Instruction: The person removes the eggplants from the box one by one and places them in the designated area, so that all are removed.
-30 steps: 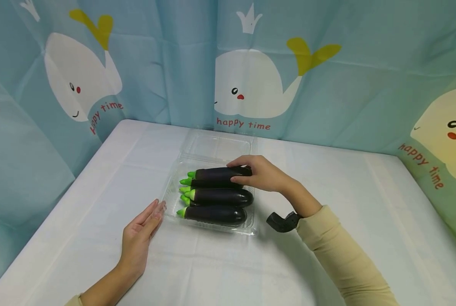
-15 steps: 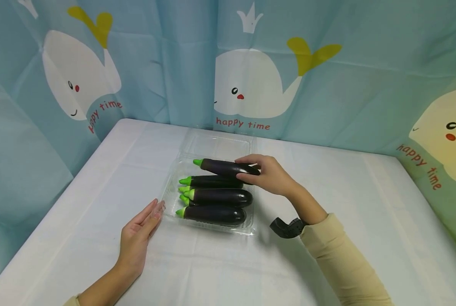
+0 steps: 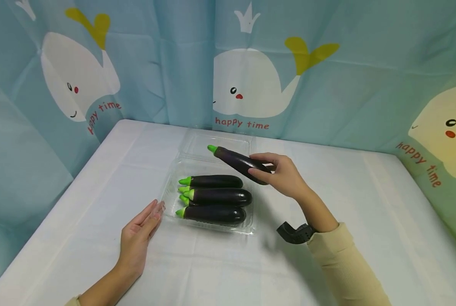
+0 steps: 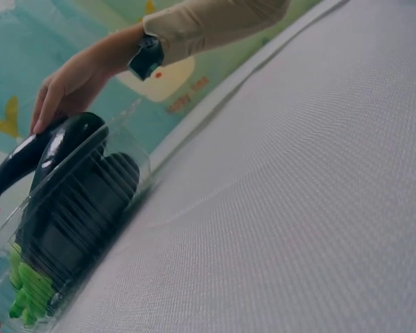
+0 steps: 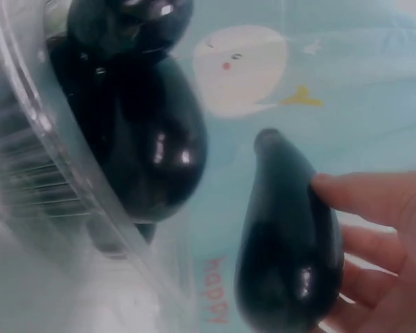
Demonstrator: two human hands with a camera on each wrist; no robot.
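A dark purple eggplant (image 3: 238, 162) with a green stem is gripped near its blunt end by my right hand (image 3: 283, 174), thumb on one side and fingers on the other. It is raised over the back right of a clear plastic container (image 3: 170, 180), its stem pointing to the far left. Several more eggplants (image 3: 222, 197) lie side by side and stacked in that container, green stems to the left. My left hand (image 3: 138, 238) rests at the container's front left corner, fingers fairly straight and fingertips touching the plastic. Only a fingertip of it shows in the left wrist view.
The clear lid (image 3: 216, 144) lies folded back behind the container. A white cloth (image 3: 228, 272) covers the table. A blue curtain (image 3: 189, 63) printed with whales hangs along the back and sides. A black band (image 3: 294, 233) sits on the right wrist.
My right hand has lifted the rearmost eggplant out of the row, moving it up and to the right and tilting its stem end upward. The left hand and container have stayed put.
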